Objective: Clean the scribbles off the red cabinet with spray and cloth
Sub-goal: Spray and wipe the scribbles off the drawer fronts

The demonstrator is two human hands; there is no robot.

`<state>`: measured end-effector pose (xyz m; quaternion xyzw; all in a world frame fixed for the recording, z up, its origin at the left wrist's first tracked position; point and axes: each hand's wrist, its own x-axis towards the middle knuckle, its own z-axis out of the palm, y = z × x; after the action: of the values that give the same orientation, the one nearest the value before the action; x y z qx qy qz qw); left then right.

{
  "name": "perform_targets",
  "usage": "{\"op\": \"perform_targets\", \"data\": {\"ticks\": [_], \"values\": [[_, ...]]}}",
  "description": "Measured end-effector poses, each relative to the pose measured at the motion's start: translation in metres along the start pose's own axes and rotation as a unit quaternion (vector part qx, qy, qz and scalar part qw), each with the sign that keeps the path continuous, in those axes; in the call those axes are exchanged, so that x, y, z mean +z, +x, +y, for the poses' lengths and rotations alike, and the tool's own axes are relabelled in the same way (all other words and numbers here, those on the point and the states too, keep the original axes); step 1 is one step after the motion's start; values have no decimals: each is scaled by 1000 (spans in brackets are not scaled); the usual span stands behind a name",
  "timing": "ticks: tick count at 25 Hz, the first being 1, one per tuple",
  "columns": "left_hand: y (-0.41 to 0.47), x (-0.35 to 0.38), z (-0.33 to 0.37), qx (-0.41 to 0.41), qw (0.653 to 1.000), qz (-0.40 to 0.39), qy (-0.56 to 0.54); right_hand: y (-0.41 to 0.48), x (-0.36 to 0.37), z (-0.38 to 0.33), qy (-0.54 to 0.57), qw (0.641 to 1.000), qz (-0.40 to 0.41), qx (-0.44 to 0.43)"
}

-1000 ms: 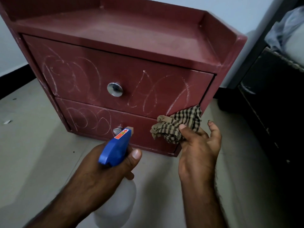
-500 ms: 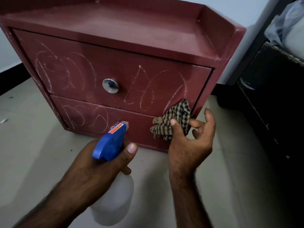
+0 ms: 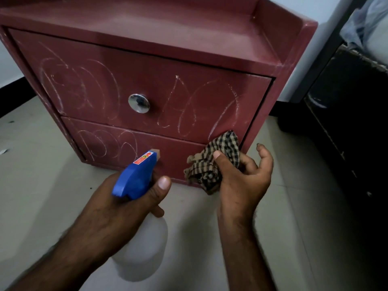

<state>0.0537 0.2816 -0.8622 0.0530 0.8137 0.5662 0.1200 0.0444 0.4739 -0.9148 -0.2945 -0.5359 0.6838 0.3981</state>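
Note:
A red two-drawer cabinet (image 3: 147, 66) stands on the floor with white chalk scribbles (image 3: 84, 87) across both drawer fronts. My left hand (image 3: 117, 208) grips a spray bottle (image 3: 136, 179) with a blue head and a white body, its nozzle pointing at the lower drawer. My right hand (image 3: 241, 181) pinches a crumpled black-and-beige checked cloth (image 3: 212, 162) between thumb and fingers, held against the lower drawer's right end. A round metal knob (image 3: 139, 103) sits on the upper drawer. The lower drawer's knob is hidden behind the bottle.
A dark piece of furniture (image 3: 352, 122) stands close on the right, with a plastic bag (image 3: 365, 24) on top. Pale tiled floor (image 3: 35, 185) spreads around the cabinet. A white wall with a black skirting runs behind.
Both hands and the view have shifted slightly closer to the cabinet. My right hand's fingers have curled in more around the cloth. The bottle stays aimed at the lower drawer.

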Motion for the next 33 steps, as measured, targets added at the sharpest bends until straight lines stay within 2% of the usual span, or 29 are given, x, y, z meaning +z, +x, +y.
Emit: {"op": "perform_targets", "data": {"ticks": [2,7,11,14,17,20,24,29,33], "values": [[-1,0,1,-6,1000,1,2,1,-4,-3,57,997,-17,47],[-1,1,3,-11,1000,-3,15,1,-7,-5,111,985,-16,128],[-1,0,5,-12,1000,-5,20,3,-14,-9,76,976,-30,204],[-3,-1,3,-15,1000,-4,18,-2,-14,-12,61,966,-99,231],[-4,1,3,-21,1000,-9,16,-4,-14,-15,12,973,-130,190],[-3,1,2,-20,1000,-12,15,-1,-18,-16,-66,985,-105,118],[-1,0,1,-7,1000,-19,19,-1,-16,-8,-31,992,-58,109],[0,3,-2,-12,1000,-4,17,-6,-5,-12,48,996,-67,35],[-1,5,0,-19,999,-5,26,-5,-3,4,-12,998,-48,41]]}}
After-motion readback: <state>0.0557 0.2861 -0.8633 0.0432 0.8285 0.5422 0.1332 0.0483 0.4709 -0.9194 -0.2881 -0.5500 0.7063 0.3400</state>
